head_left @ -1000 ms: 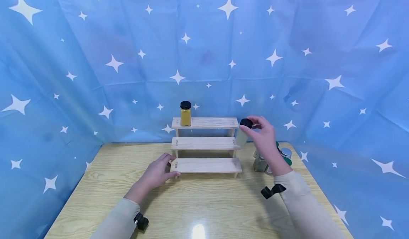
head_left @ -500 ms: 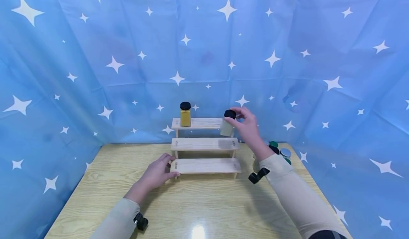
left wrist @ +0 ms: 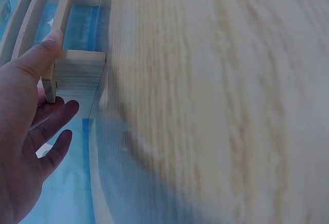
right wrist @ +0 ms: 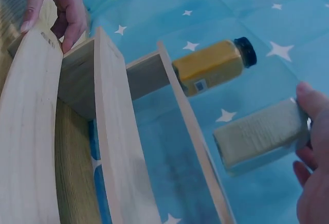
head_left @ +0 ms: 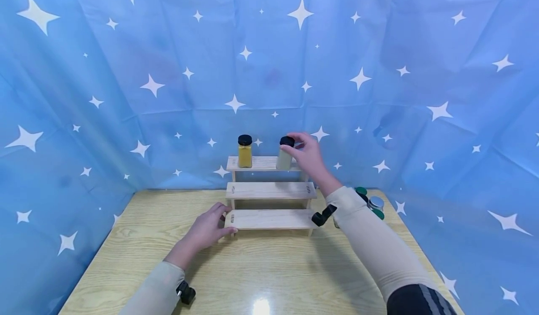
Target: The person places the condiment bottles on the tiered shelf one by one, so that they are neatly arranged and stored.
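Note:
A three-tier wooden shelf rack [head_left: 271, 219] stands at the back of the table. My left hand [head_left: 205, 230] grips the left end of its lowest board, thumb at the front edge and fingers behind, as the left wrist view also shows. My right hand [head_left: 310, 158] pinches a spice jar of whitish powder [head_left: 284, 159] by its black lid. That jar is over the top board, slightly tilted; in the right wrist view its base [right wrist: 221, 149] is close to the board's edge. A spice jar of yellow powder [head_left: 245, 155] with a black lid stands upright on the top board's left part.
Several more jars, with green, black and silver lids [head_left: 376, 202], stand on the table [head_left: 269, 268] right of the rack, partly hidden by the right sleeve [head_left: 370, 240]. A blue star-patterned cloth [head_left: 269, 71] hangs close behind the rack.
My right hand has carried the whitish spice jar left and up, from beside the rack's right end to over the top board. My left hand stays on the lowest board.

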The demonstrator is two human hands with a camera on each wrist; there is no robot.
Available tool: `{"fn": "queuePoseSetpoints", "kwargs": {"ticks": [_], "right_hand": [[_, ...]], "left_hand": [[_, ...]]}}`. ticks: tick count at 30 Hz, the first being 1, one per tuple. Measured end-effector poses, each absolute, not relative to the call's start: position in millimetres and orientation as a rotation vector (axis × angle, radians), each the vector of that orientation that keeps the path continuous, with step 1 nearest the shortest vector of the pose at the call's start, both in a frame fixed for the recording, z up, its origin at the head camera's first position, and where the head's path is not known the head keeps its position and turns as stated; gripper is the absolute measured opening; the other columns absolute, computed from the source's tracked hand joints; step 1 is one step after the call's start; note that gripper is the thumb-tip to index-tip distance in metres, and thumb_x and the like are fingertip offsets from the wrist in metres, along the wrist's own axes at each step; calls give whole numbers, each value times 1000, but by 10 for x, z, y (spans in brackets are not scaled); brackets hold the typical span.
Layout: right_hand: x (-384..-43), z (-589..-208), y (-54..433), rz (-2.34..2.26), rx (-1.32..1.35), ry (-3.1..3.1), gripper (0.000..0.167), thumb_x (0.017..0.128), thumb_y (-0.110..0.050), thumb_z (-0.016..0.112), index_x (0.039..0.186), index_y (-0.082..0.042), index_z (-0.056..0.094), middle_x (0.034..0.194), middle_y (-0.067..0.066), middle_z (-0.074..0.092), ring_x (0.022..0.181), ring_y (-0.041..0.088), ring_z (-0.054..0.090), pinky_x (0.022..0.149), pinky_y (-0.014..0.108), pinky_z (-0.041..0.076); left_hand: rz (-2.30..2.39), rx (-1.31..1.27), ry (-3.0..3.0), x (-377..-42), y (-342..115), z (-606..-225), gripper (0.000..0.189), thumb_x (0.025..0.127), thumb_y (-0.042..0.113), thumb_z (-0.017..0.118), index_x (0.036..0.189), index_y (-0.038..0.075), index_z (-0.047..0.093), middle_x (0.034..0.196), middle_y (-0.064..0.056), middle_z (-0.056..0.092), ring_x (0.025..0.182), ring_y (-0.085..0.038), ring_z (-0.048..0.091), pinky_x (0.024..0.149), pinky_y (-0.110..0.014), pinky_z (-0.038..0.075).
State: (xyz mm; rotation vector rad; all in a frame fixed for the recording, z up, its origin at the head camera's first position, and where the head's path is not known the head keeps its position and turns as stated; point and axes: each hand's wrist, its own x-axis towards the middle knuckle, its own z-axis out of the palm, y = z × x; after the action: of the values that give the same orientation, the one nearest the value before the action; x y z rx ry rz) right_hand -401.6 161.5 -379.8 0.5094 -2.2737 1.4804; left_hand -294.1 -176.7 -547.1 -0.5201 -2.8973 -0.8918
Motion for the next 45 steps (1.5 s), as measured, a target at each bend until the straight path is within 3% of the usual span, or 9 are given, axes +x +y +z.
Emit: {"fn": "queuePoseSetpoints", "kwargs": {"ticks": [15,36,40,45], "right_hand": [[-4238,-3801,1336,1561,493,-2306,45,100,-29,87,139,-10,74,129,10,69,116,28,64,100,47,58],[-4307,-3948,1277,1534,537,-2292,38,101,-25,86,134,-12,73,125,7,66,108,28,63,94,47,58],[-4311,-3927,1311,1532,558,-2338,49,99,-22,88,142,-9,67,128,9,66,117,28,61,99,48,55],[-4267,-3963,1423,1580,545,-2388,69,97,-32,90,154,-11,58,135,8,62,127,30,58,110,49,50]], "left_hand": [[-878,-527,-2897,-2956,-1779,-5489,67,94,45,90,147,12,65,130,4,64,112,-17,69,91,-41,61],[-909,-543,-2891,-2939,-1770,-5451,70,95,44,90,149,9,64,132,1,65,111,-19,70,92,-43,61],[-905,-543,-2890,-2940,-1772,-5457,69,94,43,91,149,9,64,132,1,65,111,-19,70,93,-44,62],[-898,-531,-2892,-2946,-1775,-5470,70,94,42,91,149,10,64,131,3,65,112,-18,70,93,-42,61]]}}
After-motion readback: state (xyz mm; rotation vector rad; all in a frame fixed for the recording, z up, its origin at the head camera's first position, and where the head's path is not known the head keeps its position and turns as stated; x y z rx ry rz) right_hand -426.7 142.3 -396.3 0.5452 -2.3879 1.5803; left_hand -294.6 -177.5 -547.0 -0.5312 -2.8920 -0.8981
